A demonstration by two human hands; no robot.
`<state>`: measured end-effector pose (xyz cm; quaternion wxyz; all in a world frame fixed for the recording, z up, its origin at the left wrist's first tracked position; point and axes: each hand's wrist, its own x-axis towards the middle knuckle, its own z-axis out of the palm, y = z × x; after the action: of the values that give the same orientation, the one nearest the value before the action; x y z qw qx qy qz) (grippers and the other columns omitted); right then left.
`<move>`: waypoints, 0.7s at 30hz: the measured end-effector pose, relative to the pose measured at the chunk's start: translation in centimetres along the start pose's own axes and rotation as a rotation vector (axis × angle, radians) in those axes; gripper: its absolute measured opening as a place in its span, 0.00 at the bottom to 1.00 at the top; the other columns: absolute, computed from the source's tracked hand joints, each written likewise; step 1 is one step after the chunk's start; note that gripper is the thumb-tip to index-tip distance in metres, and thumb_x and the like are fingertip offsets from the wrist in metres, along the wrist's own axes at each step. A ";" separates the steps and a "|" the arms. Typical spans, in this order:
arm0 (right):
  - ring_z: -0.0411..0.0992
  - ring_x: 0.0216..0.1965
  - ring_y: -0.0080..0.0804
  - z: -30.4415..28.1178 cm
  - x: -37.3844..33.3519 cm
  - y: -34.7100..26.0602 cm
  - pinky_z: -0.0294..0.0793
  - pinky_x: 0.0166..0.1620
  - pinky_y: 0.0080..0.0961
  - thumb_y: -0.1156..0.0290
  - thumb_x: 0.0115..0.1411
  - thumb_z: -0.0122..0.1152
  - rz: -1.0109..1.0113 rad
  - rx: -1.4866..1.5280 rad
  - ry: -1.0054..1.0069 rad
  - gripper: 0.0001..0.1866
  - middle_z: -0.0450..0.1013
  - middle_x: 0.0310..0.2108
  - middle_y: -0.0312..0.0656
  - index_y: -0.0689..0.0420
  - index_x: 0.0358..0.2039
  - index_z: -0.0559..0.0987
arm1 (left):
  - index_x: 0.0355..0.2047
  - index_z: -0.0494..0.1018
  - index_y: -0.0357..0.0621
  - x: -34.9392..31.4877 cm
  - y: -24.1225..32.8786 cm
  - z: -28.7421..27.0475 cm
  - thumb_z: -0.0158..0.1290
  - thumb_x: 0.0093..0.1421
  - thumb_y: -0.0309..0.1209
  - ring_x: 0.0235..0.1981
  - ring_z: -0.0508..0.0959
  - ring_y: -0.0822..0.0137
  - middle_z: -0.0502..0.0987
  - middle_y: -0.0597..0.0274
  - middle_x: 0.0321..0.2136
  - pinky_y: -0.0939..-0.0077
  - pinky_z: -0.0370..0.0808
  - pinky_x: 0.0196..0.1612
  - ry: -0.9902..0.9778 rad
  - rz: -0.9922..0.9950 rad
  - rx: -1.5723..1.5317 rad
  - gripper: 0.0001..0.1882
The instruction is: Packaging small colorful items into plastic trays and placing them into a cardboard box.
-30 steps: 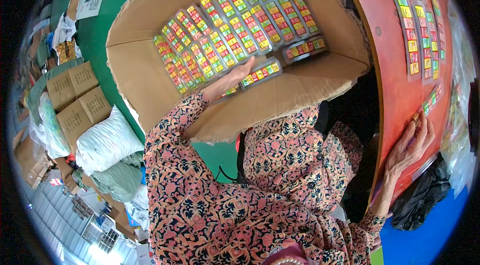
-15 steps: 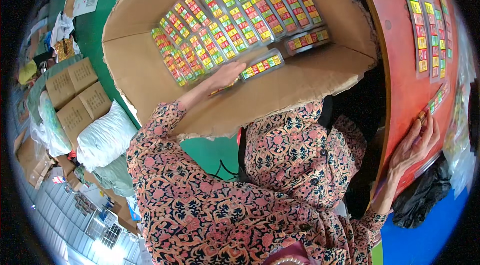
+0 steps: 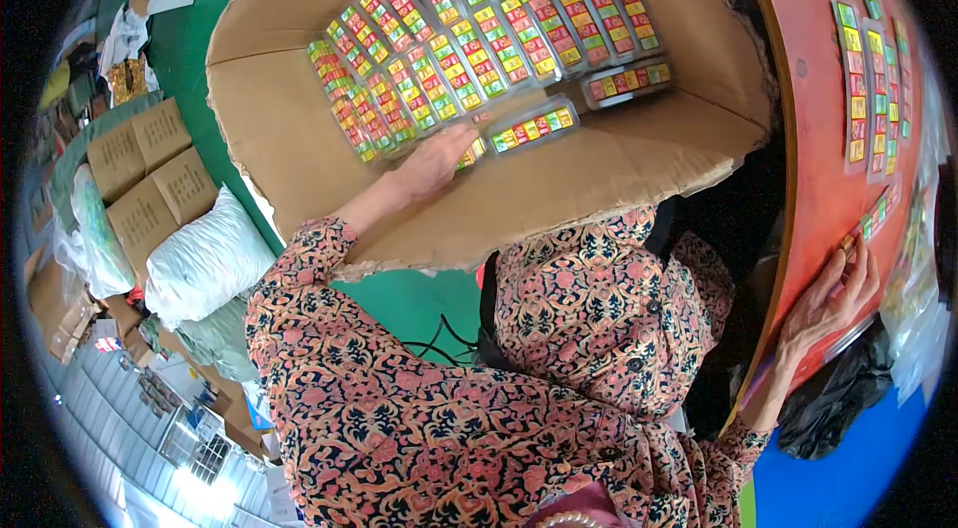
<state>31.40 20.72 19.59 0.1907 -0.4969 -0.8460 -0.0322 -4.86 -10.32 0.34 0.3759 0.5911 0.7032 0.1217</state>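
Your left hand (image 3: pixel 431 165) bends over a half-hidden pack (image 3: pixel 471 155), its grip impossible to tell, and could nudge the slanted neighbouring pack (image 3: pixel 535 131) askew inside the cardboard box (image 3: pixel 609 159) if its knuckles stray, while your right hand (image 3: pixel 826 308) pinches a strip pack (image 3: pixel 874 219) on the red table (image 3: pixel 818 159).

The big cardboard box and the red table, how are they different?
The box is brown, while the table is red. The box has walls with ragged edges; the table has a flat top with a smooth edge. Many colourful packs fill the box, mostly in rows, but the table shows only a few. Both hold colourful packs, and each has a hand at it: left hand in the box, right hand at the table.
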 end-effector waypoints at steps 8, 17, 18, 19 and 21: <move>0.68 0.44 0.37 0.1 0.0 0.3 0.71 0.47 0.28 0.78 0.57 0.54 0.010 0.033 0.002 0.13 0.69 0.43 0.47 0.62 0.44 0.75 | 0.47 0.64 0.35 2.4 0.2 0.8 0.40 0.52 0.19 0.42 0.71 0.49 0.70 0.46 0.41 0.61 0.69 0.45 0.111 0.053 0.016 0.20; 0.67 0.46 0.41 -0.1 0.0 0.2 0.67 0.49 0.33 0.75 0.59 0.53 -0.043 -0.011 0.020 0.13 0.69 0.43 0.48 0.62 0.45 0.75 | 0.30 0.70 0.41 -2.5 -0.8 -2.8 0.49 0.54 0.26 0.30 0.73 0.49 0.71 0.49 0.26 0.60 0.70 0.31 0.126 -0.046 -0.123 0.04; 0.67 0.46 0.42 -0.1 -0.1 0.1 0.67 0.50 0.34 0.74 0.60 0.53 -0.026 -0.016 0.043 0.14 0.69 0.43 0.49 0.62 0.46 0.74 | 0.30 0.70 0.41 -2.5 0.0 -4.2 0.49 0.55 0.27 0.27 0.73 0.49 0.71 0.49 0.25 0.60 0.70 0.30 0.131 0.008 -0.115 0.04; 0.67 0.46 0.42 -0.3 0.0 0.0 0.67 0.50 0.34 0.74 0.60 0.53 -0.037 -0.012 0.045 0.14 0.69 0.43 0.49 0.62 0.46 0.74 | 0.30 0.70 0.41 -3.1 1.0 -5.7 0.49 0.56 0.28 0.27 0.73 0.49 0.71 0.49 0.25 0.61 0.70 0.30 0.105 -0.224 -0.135 0.04; 0.67 0.46 0.41 -1.1 -0.2 -0.1 0.67 0.49 0.32 0.73 0.61 0.51 -0.191 -0.106 0.143 0.14 0.69 0.44 0.49 0.63 0.46 0.74 | 0.32 0.71 0.40 -4.7 3.6 -10.3 0.50 0.57 0.28 0.28 0.73 0.51 0.72 0.50 0.26 0.63 0.71 0.31 0.290 -0.458 -0.040 0.05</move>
<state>31.73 20.28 20.53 0.2200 -0.4201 -0.8707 -0.1302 -9.06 -10.83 11.44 0.3004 0.3856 0.8625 0.1307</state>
